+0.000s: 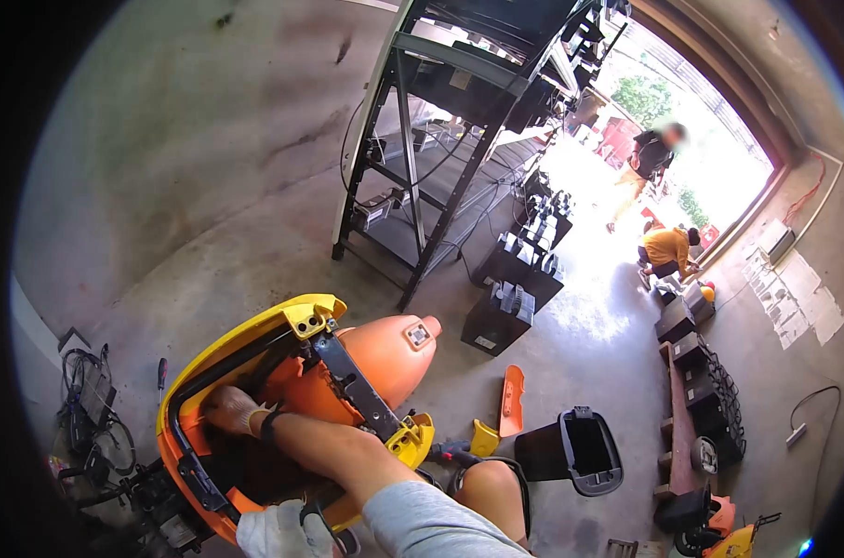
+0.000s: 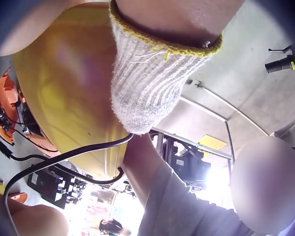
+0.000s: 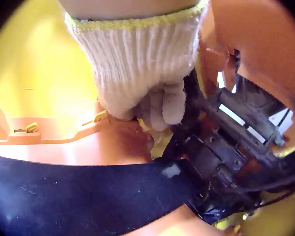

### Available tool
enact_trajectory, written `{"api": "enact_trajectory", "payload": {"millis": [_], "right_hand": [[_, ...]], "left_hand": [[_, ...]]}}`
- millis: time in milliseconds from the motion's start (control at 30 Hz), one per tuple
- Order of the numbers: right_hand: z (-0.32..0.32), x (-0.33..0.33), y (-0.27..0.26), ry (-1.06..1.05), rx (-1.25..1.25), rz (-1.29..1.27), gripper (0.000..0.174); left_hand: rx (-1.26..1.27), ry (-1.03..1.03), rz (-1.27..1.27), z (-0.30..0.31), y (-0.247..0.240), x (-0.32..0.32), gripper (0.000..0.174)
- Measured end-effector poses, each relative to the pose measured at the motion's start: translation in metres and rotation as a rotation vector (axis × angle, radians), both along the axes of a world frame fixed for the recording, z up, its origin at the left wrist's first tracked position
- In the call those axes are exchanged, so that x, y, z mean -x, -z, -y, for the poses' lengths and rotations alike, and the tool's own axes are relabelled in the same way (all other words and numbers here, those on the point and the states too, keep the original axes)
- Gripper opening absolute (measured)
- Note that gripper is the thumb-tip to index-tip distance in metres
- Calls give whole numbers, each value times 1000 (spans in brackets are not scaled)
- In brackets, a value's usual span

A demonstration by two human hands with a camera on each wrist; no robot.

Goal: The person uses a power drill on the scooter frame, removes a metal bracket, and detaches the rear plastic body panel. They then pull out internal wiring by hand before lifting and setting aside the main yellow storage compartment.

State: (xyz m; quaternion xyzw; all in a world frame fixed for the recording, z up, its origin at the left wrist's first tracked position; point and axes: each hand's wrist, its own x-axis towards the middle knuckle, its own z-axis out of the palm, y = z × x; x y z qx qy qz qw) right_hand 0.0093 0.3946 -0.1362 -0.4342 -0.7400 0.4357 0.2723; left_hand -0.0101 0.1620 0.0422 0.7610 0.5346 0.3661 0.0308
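A yellow-and-orange scooter body [image 1: 182,391] lies in front of me, its hollow inside facing up. My right hand [image 1: 228,409], in a white knit glove, reaches deep inside it. Up close, that hand's bent fingers [image 3: 173,105] are at the edge of an orange inner panel [image 3: 123,140], beside a dark metal bracket [image 3: 221,152]; I cannot tell what they hold. My gloved left hand [image 1: 287,532] is at the near rim of the body. In the left wrist view, the cuff hides its fingers, and a black cable [image 2: 69,156] runs out beneath the glove.
A screwdriver [image 1: 162,374] and cables lie on the floor to the left. Ahead stands a metal rack [image 1: 412,167], with black battery boxes [image 1: 498,318] beside it. An open black bin [image 1: 571,451] and an orange panel [image 1: 512,400] lie to the right. Two people are near the doorway.
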Motion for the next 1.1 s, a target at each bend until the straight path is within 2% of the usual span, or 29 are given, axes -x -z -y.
{"api": "enact_trajectory", "payload": {"millis": [67, 100, 133, 233, 333, 400, 633, 700, 733, 800, 833, 933, 1033, 1100], "right_hand": [[1, 0, -3, -8, 47, 78, 29], [-2, 7, 7, -5, -70, 62, 29], [-6, 10, 19, -5, -71, 62, 29], [-5, 9, 17, 1, 31, 96, 28], [-1, 3, 5, 39, 30, -33, 27], [6, -5, -25, 45, 219, 38, 28], [7, -8, -25, 42, 210, -52, 26], [5, -9, -37, 40, 463, -22, 25], [5, -7, -35, 38, 461, -24, 25], [4, -1, -20, 92, 276, 22, 25], [-3, 8, 10, 92, 180, -32, 25], [-6, 10, 6, 62, 237, -2, 24], [-4, 6, -8, 92, 343, 31, 25], [-3, 10, -1, 132, 316, 13, 26]], "left_hand": [[-3, -10, -106, 1, 8, 2, 15], [-88, -28, -47, 0, 5, 0, 16], [-90, -28, -48, 0, 5, 1, 16], [-2, -19, -71, 1, 6, 1, 17], [-10, -26, -84, 2, 9, 0, 16], [-20, -21, -94, 1, 7, 1, 16], [5, -12, -81, 1, 8, 1, 15], [-7, -15, -69, 0, 6, 0, 15], [-47, -2, -51, 0, 2, 0, 14], [-27, -12, -106, 1, 10, 2, 12], [-75, 10, -53, -1, -1, -1, 13], [68, -30, -125, 3, 6, 1, 15], [33, -24, -120, 3, 10, 2, 16], [-5, -12, -93, 2, 4, 2, 17]]}}
